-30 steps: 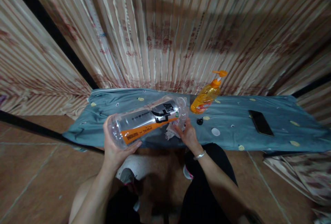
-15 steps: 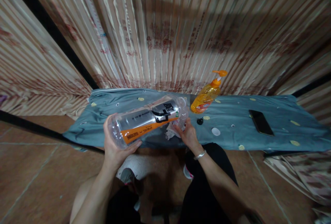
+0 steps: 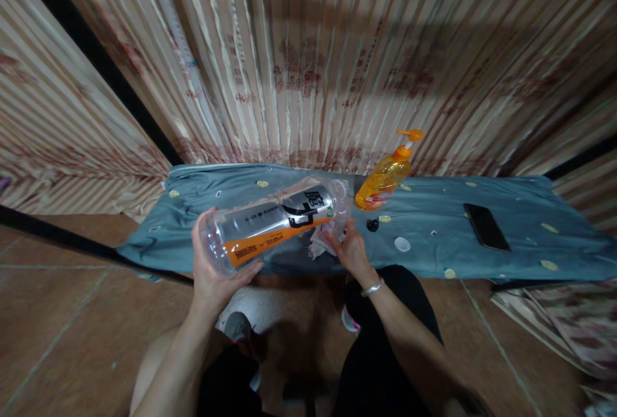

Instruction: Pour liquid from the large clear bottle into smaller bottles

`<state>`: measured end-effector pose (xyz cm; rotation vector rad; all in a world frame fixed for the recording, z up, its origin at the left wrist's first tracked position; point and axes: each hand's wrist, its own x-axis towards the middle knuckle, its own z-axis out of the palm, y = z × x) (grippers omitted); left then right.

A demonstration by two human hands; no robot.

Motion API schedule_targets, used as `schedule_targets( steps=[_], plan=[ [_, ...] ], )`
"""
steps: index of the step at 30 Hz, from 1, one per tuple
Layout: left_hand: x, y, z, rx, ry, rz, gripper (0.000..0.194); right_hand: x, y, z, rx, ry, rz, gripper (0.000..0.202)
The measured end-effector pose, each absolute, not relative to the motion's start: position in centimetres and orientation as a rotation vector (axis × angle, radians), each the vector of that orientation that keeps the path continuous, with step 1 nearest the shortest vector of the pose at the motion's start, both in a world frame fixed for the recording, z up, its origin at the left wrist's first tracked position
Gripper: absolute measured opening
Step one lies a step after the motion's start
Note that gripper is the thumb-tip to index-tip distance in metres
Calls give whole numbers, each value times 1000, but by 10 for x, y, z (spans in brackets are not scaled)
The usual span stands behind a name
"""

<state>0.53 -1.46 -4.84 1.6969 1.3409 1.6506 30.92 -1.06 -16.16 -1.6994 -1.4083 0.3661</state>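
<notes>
A large clear plastic bottle (image 3: 270,221) with a silver, orange and black label is held tilted, its neck toward the upper right. My left hand (image 3: 216,269) is wrapped round its base end. Near the neck, my right hand (image 3: 351,248) pinches a crumpled white tissue (image 3: 322,243) against the lower side of the bottle; some of those fingers are hidden. Right of the neck stands a pump bottle (image 3: 383,179) of orange-yellow liquid. A small black cap (image 3: 373,225) and a white round disc (image 3: 402,244) lie on the cloth near my right hand.
The narrow surface is covered by a blue-green cloth (image 3: 520,198) with small yellow patterns. A black phone (image 3: 486,227) lies at the right. Pleated curtains (image 3: 308,83) hang behind, with dark metal poles (image 3: 96,51) at the sides. My legs are below the front edge.
The bottle has turned slightly about its long axis, so its label print has shifted. Both hands keep nearly the same places.
</notes>
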Motion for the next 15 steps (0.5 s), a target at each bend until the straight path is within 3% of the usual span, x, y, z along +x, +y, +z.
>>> schedule_targets(
  steps=[15],
  plan=[
    [5, -16, -49, 1712, 1322, 1656, 113, 311, -11, -162, -1695, -1430, 333, 47]
  ],
)
